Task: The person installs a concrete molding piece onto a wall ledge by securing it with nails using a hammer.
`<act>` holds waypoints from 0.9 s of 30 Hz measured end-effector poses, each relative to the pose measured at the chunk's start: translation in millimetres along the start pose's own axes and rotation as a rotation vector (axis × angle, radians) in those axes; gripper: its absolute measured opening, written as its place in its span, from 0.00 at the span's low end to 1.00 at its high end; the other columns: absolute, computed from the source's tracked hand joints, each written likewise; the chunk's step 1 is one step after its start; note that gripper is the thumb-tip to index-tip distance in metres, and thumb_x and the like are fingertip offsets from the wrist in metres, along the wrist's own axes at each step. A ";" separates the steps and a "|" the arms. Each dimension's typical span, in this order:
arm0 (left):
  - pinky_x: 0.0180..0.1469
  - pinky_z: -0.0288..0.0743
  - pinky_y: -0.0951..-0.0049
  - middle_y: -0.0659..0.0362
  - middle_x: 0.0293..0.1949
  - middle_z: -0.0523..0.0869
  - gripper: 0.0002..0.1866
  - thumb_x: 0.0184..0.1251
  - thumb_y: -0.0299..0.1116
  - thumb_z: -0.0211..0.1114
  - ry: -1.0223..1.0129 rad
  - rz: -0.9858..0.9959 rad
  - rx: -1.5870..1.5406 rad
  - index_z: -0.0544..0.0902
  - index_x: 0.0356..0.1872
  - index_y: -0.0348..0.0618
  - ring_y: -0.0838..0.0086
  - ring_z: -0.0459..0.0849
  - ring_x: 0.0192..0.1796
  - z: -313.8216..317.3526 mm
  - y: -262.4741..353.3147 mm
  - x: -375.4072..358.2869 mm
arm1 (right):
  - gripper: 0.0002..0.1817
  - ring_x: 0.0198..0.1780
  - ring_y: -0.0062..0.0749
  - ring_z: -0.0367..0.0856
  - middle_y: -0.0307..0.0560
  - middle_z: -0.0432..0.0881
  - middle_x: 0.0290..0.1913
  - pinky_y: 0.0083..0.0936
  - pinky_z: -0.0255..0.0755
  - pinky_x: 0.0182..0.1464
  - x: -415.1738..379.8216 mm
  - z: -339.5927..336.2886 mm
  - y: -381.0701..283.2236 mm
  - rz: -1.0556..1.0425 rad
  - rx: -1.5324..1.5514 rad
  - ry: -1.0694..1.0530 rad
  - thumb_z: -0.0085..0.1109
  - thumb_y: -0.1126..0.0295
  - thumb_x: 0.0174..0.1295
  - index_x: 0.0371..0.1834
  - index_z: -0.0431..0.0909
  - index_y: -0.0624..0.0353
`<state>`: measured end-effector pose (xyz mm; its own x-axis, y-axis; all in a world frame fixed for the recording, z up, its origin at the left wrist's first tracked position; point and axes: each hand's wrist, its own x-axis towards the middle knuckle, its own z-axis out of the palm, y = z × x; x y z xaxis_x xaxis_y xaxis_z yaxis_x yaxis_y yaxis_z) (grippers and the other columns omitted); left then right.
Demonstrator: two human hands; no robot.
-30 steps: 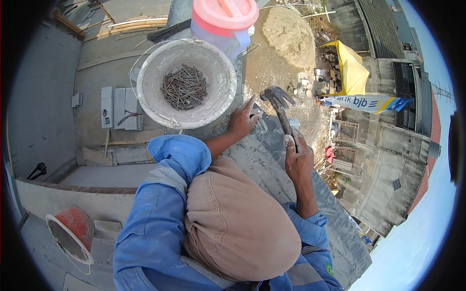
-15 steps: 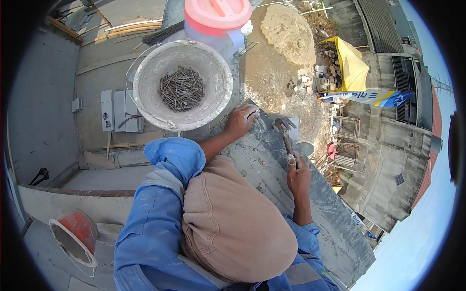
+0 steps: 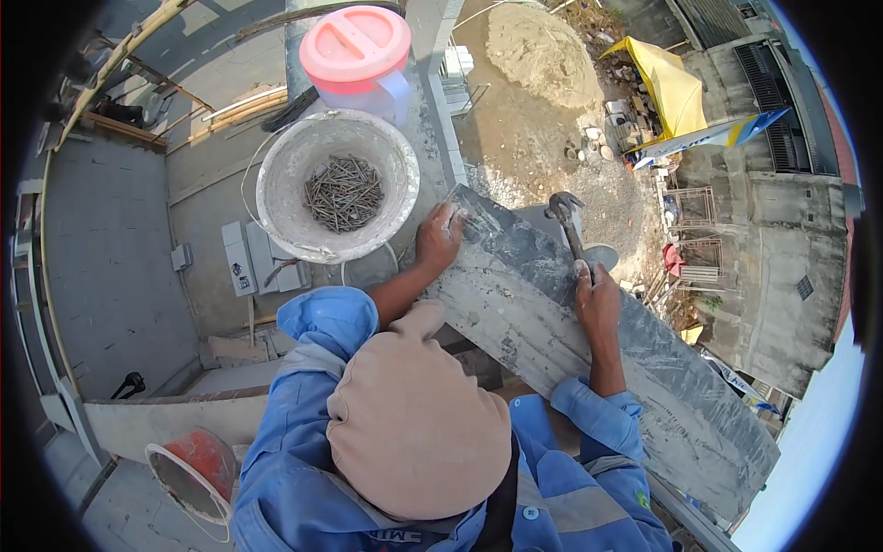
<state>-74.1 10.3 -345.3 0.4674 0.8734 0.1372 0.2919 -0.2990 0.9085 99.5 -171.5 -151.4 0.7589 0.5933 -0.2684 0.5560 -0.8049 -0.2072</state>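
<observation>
My left hand (image 3: 440,237) is closed at the left end of a long grey, dust-smeared board (image 3: 515,317), with its fingers curled on the edge near the corner. My right hand (image 3: 598,293) grips the handle of a claw hammer (image 3: 567,221). The hammer head points up and away, above the board's far edge. Just left of my left hand stands a whitish, crusted bucket (image 3: 402,175) with a pile of nails (image 3: 343,193) in it.
A jug with a pink lid (image 3: 355,44) stands behind the bucket. Down at the lower left is a red bucket (image 3: 204,460). Beyond the board the ground drops well below, with a sand heap (image 3: 543,55) and yellow tarp (image 3: 664,87).
The view has shifted, so the bucket and jug appear slightly lower and further left. My right hand and the hammer appear further right, with the hammer head turned. My left hand stays by the board's end.
</observation>
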 end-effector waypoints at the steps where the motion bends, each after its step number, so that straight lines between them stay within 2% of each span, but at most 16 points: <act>1: 0.45 0.75 0.54 0.46 0.39 0.83 0.08 0.72 0.31 0.60 -0.024 0.035 0.010 0.80 0.43 0.36 0.45 0.82 0.43 -4.0 -1.9 -1.1 | 0.24 0.46 0.68 0.82 0.71 0.83 0.40 0.53 0.73 0.47 0.1 3.2 2.0 0.012 0.016 0.001 0.49 0.50 0.73 0.47 0.80 0.65; 3: 0.44 0.75 0.53 0.45 0.38 0.83 0.07 0.72 0.31 0.60 -0.053 0.080 0.019 0.80 0.42 0.37 0.44 0.82 0.41 -7.2 -4.5 0.1 | 0.23 0.45 0.68 0.82 0.70 0.84 0.40 0.53 0.74 0.47 2.0 6.9 2.9 -0.023 -0.024 -0.022 0.49 0.51 0.73 0.47 0.79 0.64; 7: 0.45 0.75 0.54 0.45 0.39 0.82 0.07 0.71 0.30 0.61 0.017 0.142 -0.029 0.79 0.42 0.37 0.45 0.81 0.42 -1.1 -4.9 -0.3 | 0.22 0.44 0.67 0.82 0.69 0.84 0.40 0.53 0.73 0.47 5.1 1.2 -6.2 0.011 -0.061 -0.069 0.50 0.54 0.73 0.46 0.79 0.65; 9: 0.45 0.75 0.55 0.45 0.40 0.82 0.06 0.71 0.29 0.62 0.032 0.141 -0.025 0.79 0.42 0.37 0.45 0.81 0.43 -1.6 -4.4 0.0 | 0.21 0.43 0.66 0.83 0.67 0.84 0.40 0.53 0.73 0.46 10.9 6.4 -1.4 -0.062 -0.140 0.110 0.51 0.55 0.72 0.46 0.78 0.67; 10: 0.46 0.75 0.55 0.45 0.40 0.82 0.07 0.71 0.29 0.62 0.025 0.143 -0.032 0.79 0.42 0.37 0.46 0.81 0.43 -2.0 -3.3 0.7 | 0.21 0.43 0.66 0.83 0.67 0.84 0.40 0.53 0.73 0.46 17.4 8.3 2.8 -0.060 -0.139 0.111 0.51 0.55 0.72 0.46 0.78 0.67; 12: 0.47 0.75 0.56 0.46 0.41 0.82 0.07 0.70 0.29 0.62 0.016 0.147 -0.035 0.79 0.41 0.36 0.47 0.81 0.44 -3.6 -1.7 0.8 | 0.22 0.43 0.66 0.83 0.68 0.84 0.39 0.53 0.74 0.46 30.3 10.9 7.3 -0.455 -0.254 0.420 0.52 0.55 0.72 0.45 0.77 0.68; 13: 0.47 0.75 0.57 0.46 0.41 0.82 0.06 0.70 0.29 0.62 0.028 0.160 -0.028 0.80 0.41 0.36 0.48 0.82 0.44 -4.1 -0.3 1.3 | 0.22 0.43 0.66 0.83 0.68 0.84 0.39 0.53 0.74 0.46 34.3 10.2 5.6 -0.456 -0.248 0.421 0.52 0.55 0.72 0.45 0.77 0.68; 15: 0.47 0.75 0.57 0.47 0.41 0.82 0.06 0.70 0.29 0.63 0.043 0.174 -0.016 0.80 0.40 0.36 0.48 0.82 0.44 -5.3 3.8 0.9 | 0.21 0.41 0.66 0.83 0.69 0.84 0.38 0.53 0.74 0.45 38.0 3.8 -0.1 -0.149 -0.275 -0.004 0.52 0.55 0.72 0.44 0.75 0.67; 18: 0.48 0.75 0.58 0.48 0.42 0.82 0.06 0.68 0.29 0.64 0.048 0.147 -0.039 0.81 0.40 0.36 0.50 0.82 0.44 -10.6 10.7 0.4 | 0.20 0.41 0.66 0.83 0.70 0.84 0.38 0.54 0.74 0.45 34.1 -5.3 -14.5 -0.050 -0.186 -0.073 0.52 0.55 0.72 0.44 0.74 0.67; 21: 0.48 0.75 0.58 0.48 0.42 0.82 0.06 0.68 0.28 0.64 0.070 0.217 0.011 0.83 0.41 0.37 0.51 0.82 0.44 -15.1 17.9 1.8 | 0.21 0.42 0.67 0.83 0.69 0.84 0.39 0.55 0.74 0.46 34.4 -13.2 -23.9 -0.080 -0.147 -0.065 0.51 0.55 0.72 0.46 0.73 0.67; 27: 0.49 0.75 0.59 0.50 0.39 0.84 0.09 0.71 0.32 0.62 0.162 -0.050 0.029 0.84 0.45 0.38 0.55 0.83 0.42 -16.7 11.0 2.5 | 0.21 0.42 0.63 0.85 0.68 0.84 0.39 0.52 0.77 0.46 40.7 0.0 -31.9 -0.146 -0.226 -0.042 0.51 0.54 0.73 0.48 0.73 0.65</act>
<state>-83.6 15.6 -328.4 0.3120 0.9371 0.1563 0.3368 -0.2629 0.9041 112.7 -121.6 -155.7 0.6532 0.6992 -0.2906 0.7236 -0.6894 -0.0323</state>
